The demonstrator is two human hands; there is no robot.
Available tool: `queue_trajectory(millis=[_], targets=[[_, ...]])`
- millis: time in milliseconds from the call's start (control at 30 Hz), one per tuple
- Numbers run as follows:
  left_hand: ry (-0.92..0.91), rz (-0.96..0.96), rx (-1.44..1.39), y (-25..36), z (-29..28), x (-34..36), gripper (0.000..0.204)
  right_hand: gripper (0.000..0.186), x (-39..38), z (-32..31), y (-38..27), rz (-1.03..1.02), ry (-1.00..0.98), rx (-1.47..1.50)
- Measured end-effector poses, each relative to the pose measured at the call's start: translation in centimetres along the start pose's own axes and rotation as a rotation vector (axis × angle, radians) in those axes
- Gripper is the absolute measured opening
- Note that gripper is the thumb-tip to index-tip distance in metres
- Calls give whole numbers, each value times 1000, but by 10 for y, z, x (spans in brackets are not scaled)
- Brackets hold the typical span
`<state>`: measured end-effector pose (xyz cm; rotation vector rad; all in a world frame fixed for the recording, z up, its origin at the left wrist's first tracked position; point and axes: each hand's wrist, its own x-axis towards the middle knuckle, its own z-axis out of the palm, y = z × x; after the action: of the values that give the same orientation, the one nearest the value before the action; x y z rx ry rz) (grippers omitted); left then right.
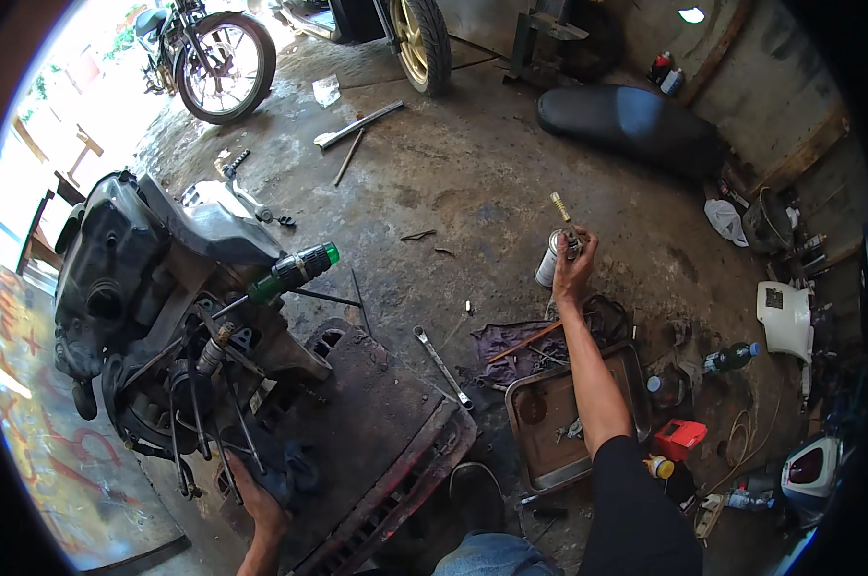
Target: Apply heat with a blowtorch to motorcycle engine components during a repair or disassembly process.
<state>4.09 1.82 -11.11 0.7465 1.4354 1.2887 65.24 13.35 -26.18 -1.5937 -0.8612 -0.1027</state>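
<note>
My right hand (573, 264) is closed at the top of a white spray can (547, 261) that stands upright over the floor. A slim yellowish piece (559, 205), too small to name, sticks up from its fingers. My left hand (255, 501) is low beside a motorcycle assembly (117, 250) with a dark tank-like body and several hanging rods. A blue cloth (297, 468) lies against that hand; its fingertips are partly hidden. A green-handled screwdriver (295, 273) leans out of the assembly.
A dark worn platform (357, 451) supports the assembly. Near my right arm are a metal tray (522, 451) with small parts, a purple rag (499, 350) and a red box (678, 438). A wrench (441, 367) lies between. Farther off are a black seat (626, 125) and a motorcycle (218, 67).
</note>
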Motion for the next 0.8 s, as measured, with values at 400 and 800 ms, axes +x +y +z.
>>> queue_trajectory(millis=[400, 800], targets=[[-24, 20, 97, -14, -11, 5, 60, 30, -8, -18, -28, -47, 155, -156], [-162, 43, 493, -19, -29, 11, 107, 33, -11, -25, -36, -50, 94, -319]])
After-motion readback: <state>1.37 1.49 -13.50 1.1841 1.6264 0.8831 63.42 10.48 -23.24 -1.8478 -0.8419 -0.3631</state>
